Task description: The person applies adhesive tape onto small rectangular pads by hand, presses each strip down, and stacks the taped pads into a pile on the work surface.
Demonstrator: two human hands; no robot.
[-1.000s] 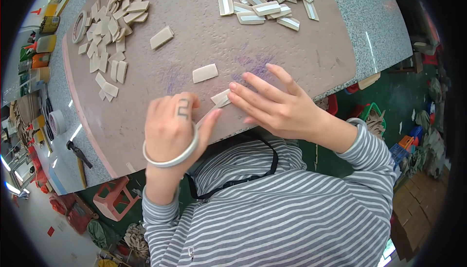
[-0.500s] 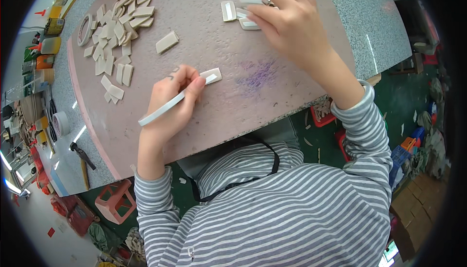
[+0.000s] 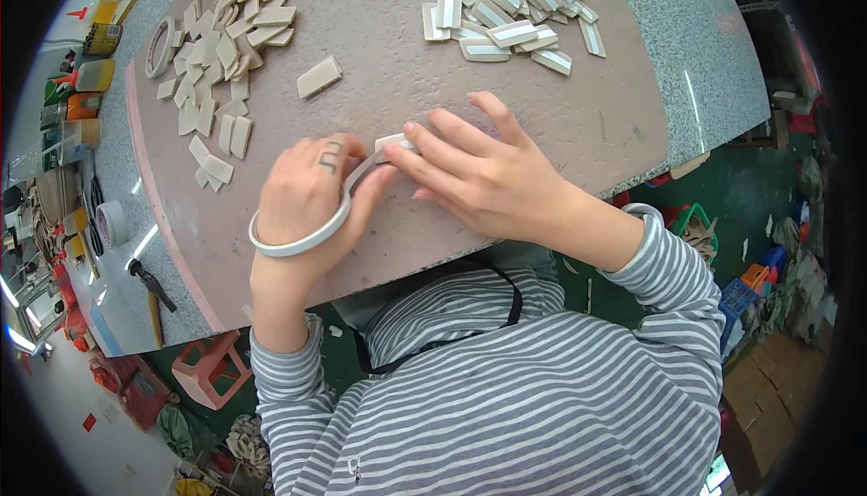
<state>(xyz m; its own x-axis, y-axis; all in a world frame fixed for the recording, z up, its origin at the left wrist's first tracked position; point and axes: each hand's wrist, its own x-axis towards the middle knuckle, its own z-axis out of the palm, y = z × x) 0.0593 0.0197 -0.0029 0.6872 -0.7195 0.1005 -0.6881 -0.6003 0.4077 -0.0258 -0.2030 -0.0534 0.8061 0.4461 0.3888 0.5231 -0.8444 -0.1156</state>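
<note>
Basket, green: beige scraps inside. Left grip holding white tape; right grip spread wide.

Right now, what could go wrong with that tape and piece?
A ring of white tape hangs around the left hand, so moving that hand could tug its strip crooked at the tan piece. The right hand is at that piece too; uneven pressure might shift it.

The beige slips look matt from here, the white tape ring smooth. The mat is dull and pitted, the speckled surface glossy, stone-like; the stool looks plastic.
</note>
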